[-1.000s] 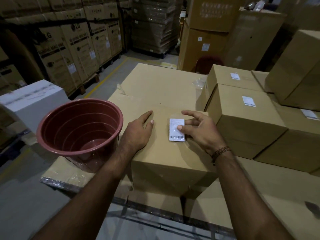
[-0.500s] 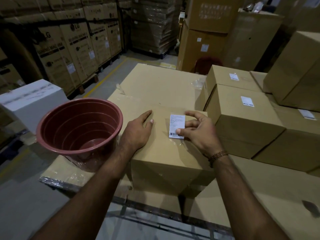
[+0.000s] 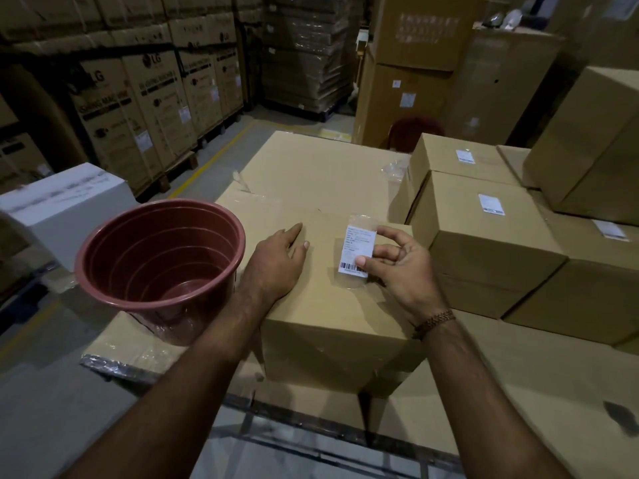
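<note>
Above the far right corner of the box [image 3: 328, 302], the right hand [image 3: 406, 271] pinches the label [image 3: 358, 247] in a narrow thumb-and-forefinger grip, its long axis running away from the person. The left hand [image 3: 276, 267] lies flat near the left edge, farther off.

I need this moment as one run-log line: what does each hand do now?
left hand: rests flat on cardboard box | right hand: pinches barcode label over box top | red bucket: upright, left of box
</note>
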{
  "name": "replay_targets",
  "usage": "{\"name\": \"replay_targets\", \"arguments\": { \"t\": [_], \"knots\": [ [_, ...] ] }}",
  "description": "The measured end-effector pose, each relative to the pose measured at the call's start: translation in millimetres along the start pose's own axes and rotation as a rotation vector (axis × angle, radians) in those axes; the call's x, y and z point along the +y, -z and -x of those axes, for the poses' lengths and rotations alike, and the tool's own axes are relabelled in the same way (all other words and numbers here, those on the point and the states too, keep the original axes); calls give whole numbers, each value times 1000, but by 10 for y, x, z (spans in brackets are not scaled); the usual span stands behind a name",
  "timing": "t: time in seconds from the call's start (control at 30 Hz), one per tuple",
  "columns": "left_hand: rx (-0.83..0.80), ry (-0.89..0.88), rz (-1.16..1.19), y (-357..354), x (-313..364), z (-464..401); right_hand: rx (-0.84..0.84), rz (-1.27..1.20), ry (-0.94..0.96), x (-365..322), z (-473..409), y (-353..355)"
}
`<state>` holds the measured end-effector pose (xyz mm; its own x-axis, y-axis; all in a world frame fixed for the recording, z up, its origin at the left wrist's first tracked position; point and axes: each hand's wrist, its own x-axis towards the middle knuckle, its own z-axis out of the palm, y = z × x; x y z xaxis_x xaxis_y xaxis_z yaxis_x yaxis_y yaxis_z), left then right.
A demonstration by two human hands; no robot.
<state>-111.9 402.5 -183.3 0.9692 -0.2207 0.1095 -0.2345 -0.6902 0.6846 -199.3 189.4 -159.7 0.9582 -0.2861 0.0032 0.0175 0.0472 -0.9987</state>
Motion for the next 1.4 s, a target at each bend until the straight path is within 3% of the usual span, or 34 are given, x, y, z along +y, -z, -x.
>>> {"name": "replay_targets", "arguments": {
  "t": [0.43, 0.77, 1.17, 1.4],
  "knots": [
    [79, -61, -74, 60, 100, 68, -12, -40, 16, -156, 66, 36],
    [31, -86, -221, 258, 246, 433, -32, 47, 16, -212, 10, -3],
    [401, -93, -140, 1067, -72, 942, -156, 135, 38, -260, 72, -889],
    [488, -42, -100, 1746, -792, 997, -71, 207, 81, -230, 9, -1831]
  ]
}}
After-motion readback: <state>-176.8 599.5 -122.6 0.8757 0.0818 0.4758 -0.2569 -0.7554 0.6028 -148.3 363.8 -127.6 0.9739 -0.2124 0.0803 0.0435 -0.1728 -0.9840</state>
